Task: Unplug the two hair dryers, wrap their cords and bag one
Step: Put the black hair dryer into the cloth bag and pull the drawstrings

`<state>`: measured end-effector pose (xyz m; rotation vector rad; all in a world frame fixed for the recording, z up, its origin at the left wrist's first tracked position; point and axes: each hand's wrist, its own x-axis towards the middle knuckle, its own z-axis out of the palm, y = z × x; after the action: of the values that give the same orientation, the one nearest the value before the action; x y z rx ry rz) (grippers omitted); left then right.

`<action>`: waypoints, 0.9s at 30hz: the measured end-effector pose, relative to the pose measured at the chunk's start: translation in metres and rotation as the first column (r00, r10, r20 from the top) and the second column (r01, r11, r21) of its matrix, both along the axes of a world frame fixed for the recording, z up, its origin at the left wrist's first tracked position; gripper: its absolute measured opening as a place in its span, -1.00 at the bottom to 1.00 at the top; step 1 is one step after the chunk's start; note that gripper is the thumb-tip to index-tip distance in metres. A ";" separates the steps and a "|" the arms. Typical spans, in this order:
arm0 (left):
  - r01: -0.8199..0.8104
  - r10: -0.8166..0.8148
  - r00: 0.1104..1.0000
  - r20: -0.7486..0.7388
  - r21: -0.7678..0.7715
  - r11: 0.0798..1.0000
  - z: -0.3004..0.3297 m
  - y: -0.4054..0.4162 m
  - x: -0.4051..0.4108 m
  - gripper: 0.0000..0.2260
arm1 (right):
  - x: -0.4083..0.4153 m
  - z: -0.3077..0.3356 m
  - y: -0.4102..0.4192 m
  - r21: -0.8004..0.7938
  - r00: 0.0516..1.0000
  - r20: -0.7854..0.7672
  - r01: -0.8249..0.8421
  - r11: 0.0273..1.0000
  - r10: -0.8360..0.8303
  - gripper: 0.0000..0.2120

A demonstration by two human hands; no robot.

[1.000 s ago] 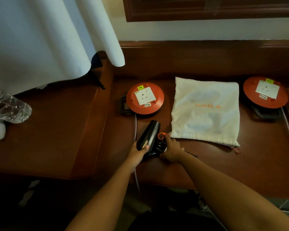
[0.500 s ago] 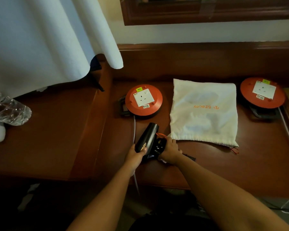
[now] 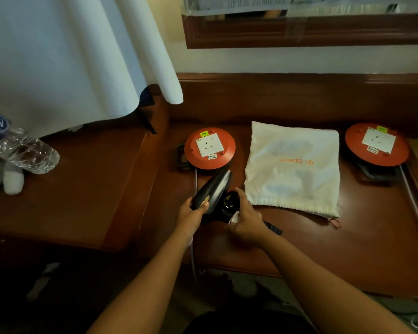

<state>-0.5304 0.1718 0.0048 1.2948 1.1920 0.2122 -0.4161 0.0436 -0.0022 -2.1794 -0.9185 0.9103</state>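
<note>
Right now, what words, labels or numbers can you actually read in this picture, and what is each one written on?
"tracey", orange print with a small logo, seen upside down: on the white drawstring bag.
"5 METERS": small label on the left orange cable reel; the line beneath is too small.
Yellow sticker on the same reel: handwritten, too blurred.
Right orange cable reel: yellow sticker and label, both too small to read.
White letters on the blue label of the plastic bottle: unclear.

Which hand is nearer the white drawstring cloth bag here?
Right. The right hand sits just off the white drawstring cloth bag, near its lower left corner, on the black hair dryer. The left hand grips the dryer's far side.
</note>
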 end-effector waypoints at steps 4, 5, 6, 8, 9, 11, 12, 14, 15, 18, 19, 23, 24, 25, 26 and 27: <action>-0.015 0.014 0.995 0.094 0.008 1.000 0.022 -0.009 0.020 -0.76 | 0.016 0.020 -0.021 0.028 0.998 0.000 -0.070 0.997 0.070 -0.09; -0.010 0.009 0.994 0.110 0.014 1.000 0.027 -0.013 0.024 -0.75 | 0.021 0.023 -0.027 0.038 0.996 -0.008 -0.089 0.995 0.089 -0.09; -0.007 0.004 0.992 0.123 0.020 1.000 0.032 -0.017 0.028 -0.74 | 0.027 0.027 -0.034 0.043 0.994 -0.014 -0.107 0.993 0.108 -0.08; -0.008 0.003 0.990 0.144 0.033 0.999 0.040 -0.026 0.036 -0.79 | 0.039 0.035 -0.047 0.042 0.989 -0.005 -0.148 0.988 0.148 -0.06; -0.008 0.002 0.989 0.151 0.039 0.999 0.043 -0.031 0.041 -0.81 | 0.044 0.038 -0.053 0.036 0.986 0.016 -0.164 0.986 0.163 -0.05; 0.002 -0.010 0.987 0.158 0.054 0.999 0.049 -0.043 0.052 -0.82 | 0.054 0.044 -0.066 0.031 0.985 0.065 -0.161 0.986 0.159 -0.06; 0.015 -0.025 0.987 0.159 0.065 0.998 0.052 -0.049 0.057 -0.82 | 0.058 0.047 -0.073 0.036 0.985 0.096 -0.148 0.988 0.144 -0.07; 0.035 -0.048 0.986 0.161 0.082 0.996 0.057 -0.061 0.068 -0.82 | 0.064 0.051 -0.089 0.046 0.978 0.173 -0.126 0.991 0.116 -0.07; 0.045 -0.059 0.986 0.156 0.090 0.995 0.059 -0.066 0.073 -0.80 | 0.067 0.052 -0.097 0.047 0.972 0.210 -0.116 0.992 0.103 -0.07; 0.073 -0.090 0.986 0.144 0.119 0.990 0.063 -0.083 0.091 -0.77 | 0.075 0.057 -0.120 0.032 0.954 0.295 -0.069 0.997 0.057 -0.08; 0.073 -0.090 0.985 0.145 0.124 0.990 0.064 -0.089 0.097 -0.80 | 0.077 0.058 -0.127 0.028 0.946 0.322 -0.050 0.998 0.038 -0.10; 0.090 -0.105 0.986 0.132 0.117 0.989 0.067 -0.110 0.118 -0.82 | 0.085 0.062 -0.151 0.046 0.923 0.383 0.016 0.999 -0.033 -0.14; 0.096 -0.110 0.986 0.124 0.115 0.989 0.067 -0.115 0.123 -0.73 | 0.088 0.062 -0.156 0.046 0.922 0.384 0.025 0.999 -0.041 -0.14; 0.103 -0.115 0.987 0.110 0.111 0.989 0.066 -0.118 0.127 -0.63 | 0.090 0.061 -0.160 0.044 0.922 0.385 0.032 0.999 -0.047 -0.14; 0.114 -0.124 0.987 0.097 0.106 0.988 0.065 -0.121 0.132 -0.55 | 0.093 0.059 -0.164 0.042 0.921 0.387 0.038 0.998 -0.051 -0.15; 0.123 -0.132 0.987 0.087 0.100 0.987 0.064 -0.123 0.136 -0.52 | 0.096 0.057 -0.168 0.039 0.917 0.395 0.042 0.998 -0.054 -0.16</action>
<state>-0.3948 0.0486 0.0692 1.4235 1.0258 0.2360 -0.3203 -0.1246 0.0544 -2.3957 -1.0487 0.4294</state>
